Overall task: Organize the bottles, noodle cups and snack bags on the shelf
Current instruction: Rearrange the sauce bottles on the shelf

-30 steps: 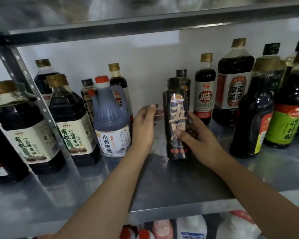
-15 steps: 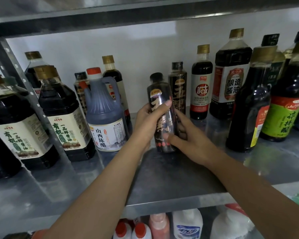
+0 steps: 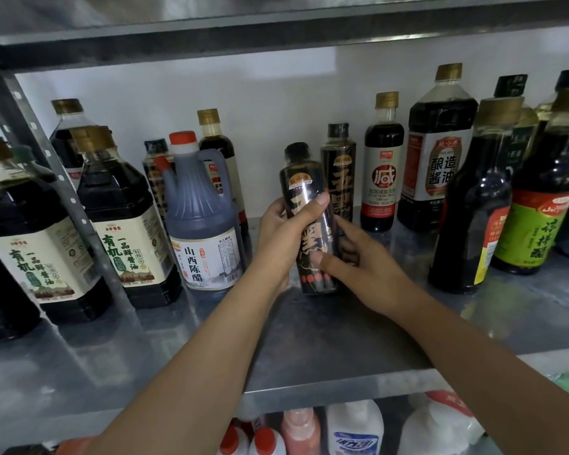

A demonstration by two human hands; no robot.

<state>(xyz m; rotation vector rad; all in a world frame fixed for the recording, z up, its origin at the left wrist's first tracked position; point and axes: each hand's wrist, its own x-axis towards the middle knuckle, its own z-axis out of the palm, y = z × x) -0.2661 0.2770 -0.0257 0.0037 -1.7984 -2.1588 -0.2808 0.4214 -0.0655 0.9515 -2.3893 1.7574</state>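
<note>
On the steel shelf point(image 3: 309, 343), slim black bottle point(image 3: 304, 192) upright mid-shelf, left hand point(image 3: 281, 238) wrapped round its side, right hand point(image 3: 358, 264) clasping its lower part, vinegar jug point(image 3: 201, 218) just left, matching bottle point(image 3: 339, 169) behind.

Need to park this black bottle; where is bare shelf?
Bare: the shelf front strip under both arms, and the gap between vinegar jug and the black bottle. Crowded: the soy jugs at left, and the tall bottles at right.
</note>
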